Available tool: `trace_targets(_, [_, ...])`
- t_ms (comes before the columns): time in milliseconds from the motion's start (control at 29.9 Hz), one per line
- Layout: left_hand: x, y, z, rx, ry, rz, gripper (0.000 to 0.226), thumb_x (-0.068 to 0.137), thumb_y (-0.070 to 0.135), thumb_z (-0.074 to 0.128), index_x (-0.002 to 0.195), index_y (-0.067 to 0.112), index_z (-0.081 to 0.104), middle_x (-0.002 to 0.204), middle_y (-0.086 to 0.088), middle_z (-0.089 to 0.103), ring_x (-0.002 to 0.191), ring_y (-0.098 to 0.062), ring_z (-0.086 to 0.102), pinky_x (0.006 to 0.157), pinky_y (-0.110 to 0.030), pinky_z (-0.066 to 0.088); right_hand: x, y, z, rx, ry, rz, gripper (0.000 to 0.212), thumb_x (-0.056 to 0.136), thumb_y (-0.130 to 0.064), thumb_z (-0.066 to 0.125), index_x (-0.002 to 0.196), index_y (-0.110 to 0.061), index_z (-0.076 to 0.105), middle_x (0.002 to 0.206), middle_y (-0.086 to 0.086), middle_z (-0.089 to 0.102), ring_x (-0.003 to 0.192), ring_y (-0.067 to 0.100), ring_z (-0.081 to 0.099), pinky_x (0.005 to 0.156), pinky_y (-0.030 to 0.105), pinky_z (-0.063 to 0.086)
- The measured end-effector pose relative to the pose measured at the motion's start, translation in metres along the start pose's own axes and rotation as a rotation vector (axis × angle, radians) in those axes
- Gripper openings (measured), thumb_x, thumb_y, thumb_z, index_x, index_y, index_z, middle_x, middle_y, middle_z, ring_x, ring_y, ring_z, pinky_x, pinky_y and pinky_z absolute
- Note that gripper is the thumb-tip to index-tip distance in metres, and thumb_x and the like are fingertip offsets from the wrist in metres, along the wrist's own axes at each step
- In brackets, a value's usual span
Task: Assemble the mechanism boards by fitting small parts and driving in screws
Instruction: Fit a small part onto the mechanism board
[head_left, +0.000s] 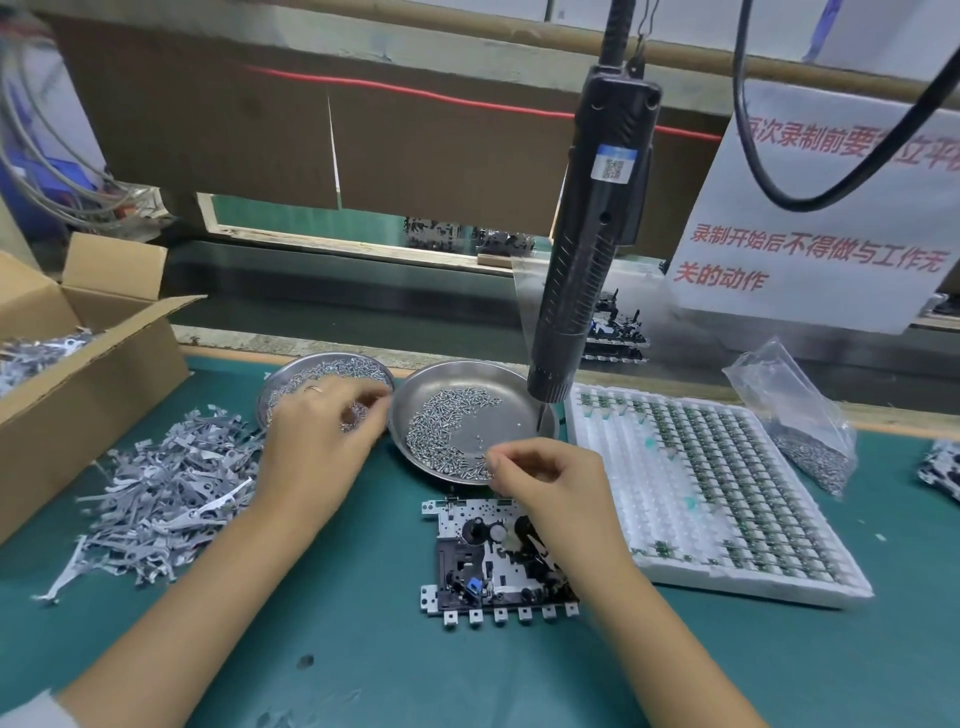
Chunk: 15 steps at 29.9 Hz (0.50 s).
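While both hands work the screw dishes, mechanism board (498, 558) flat on green mat (363, 649), near edge of view, partly fitted: black parts, a blue piece, white gear on it. Right hand (545, 470) just beyond board, at near rim of right screw dish (470, 421), fingertips (493, 460) pinched together, likely on a screw; too small to confirm. Left hand (317, 431) beyond and left of board, over left screw dish (324, 387), fingers curled, pinching among screws; hold uncertain. Electric screwdriver (592, 234) hanging untouched beyond board, tip over right dish. Screw driving judged not yet begun on this board. Lever stampings (166, 483) piled left of board, foam tray of components (711, 488) right. Board's right portion hidden under right forearm; another board at far right cut off.
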<state>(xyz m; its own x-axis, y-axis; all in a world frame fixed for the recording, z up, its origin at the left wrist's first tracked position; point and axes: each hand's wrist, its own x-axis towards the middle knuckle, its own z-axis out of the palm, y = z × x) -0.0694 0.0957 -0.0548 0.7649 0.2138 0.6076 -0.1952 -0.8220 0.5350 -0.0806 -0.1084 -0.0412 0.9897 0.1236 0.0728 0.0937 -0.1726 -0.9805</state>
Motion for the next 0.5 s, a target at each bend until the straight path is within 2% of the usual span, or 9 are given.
trace_targets(67, [-0.012,0.024,0.001,-0.274,-0.102,0.106,0.017,0.084,0.024,0.067,0.098,0.016,0.073,0.087,0.009,0.068,0.072,-0.007,0.059,0.075,-0.018,0.046,0.001,-0.002,-0.002,0.085,-0.049,0.033,0.005,0.084,-0.016,0.071,0.085,-0.015,0.075,0.079,0.004,0.073,0.074,0.011,0.067,0.067,0.015,0.053])
trace_targets(134, [-0.022,0.042,0.005,-0.417,-0.189,0.157,0.024,0.081,0.030,0.066,0.101,0.019,0.073,0.091,0.013,0.067,0.079,-0.005,0.061,0.077,-0.010,0.044,0.003,-0.002,-0.004,0.189,-0.121,0.050,0.010,0.086,-0.013,0.068,0.091,-0.008,0.075,0.085,0.009,0.074,0.078,0.015,0.067,0.071,0.018,0.053])
trace_targets(234, [-0.028,0.051,0.010,-0.530,-0.177,0.166,0.021,0.078,0.024,0.069,0.097,0.017,0.074,0.090,0.010,0.070,0.085,-0.004,0.064,0.081,-0.012,0.046,0.005,-0.001,-0.005,0.352,-0.204,0.066,0.015,0.085,-0.007,0.065,0.095,0.002,0.072,0.090,0.016,0.072,0.078,0.014,0.066,0.074,0.020,0.051])
trace_targets(367, [-0.028,0.050,0.011,-0.635,-0.111,0.166,0.024,0.074,0.012,0.069,0.098,0.011,0.072,0.088,0.004,0.071,0.083,-0.001,0.065,0.077,-0.010,0.045,0.005,-0.002,-0.006,0.497,-0.292,0.106,0.027,0.074,-0.015,0.068,0.094,0.004,0.072,0.083,0.013,0.070,0.072,0.013,0.063,0.073,0.019,0.051])
trace_targets(501, [-0.031,0.052,0.014,-0.685,-0.074,0.126,0.023,0.075,0.009,0.068,0.097,0.010,0.072,0.089,0.002,0.071,0.085,-0.004,0.066,0.078,-0.012,0.047,0.005,-0.003,-0.006,0.536,-0.267,0.100,0.027,0.075,-0.014,0.067,0.095,0.005,0.071,0.080,0.013,0.068,0.069,0.011,0.062,0.068,0.017,0.050])
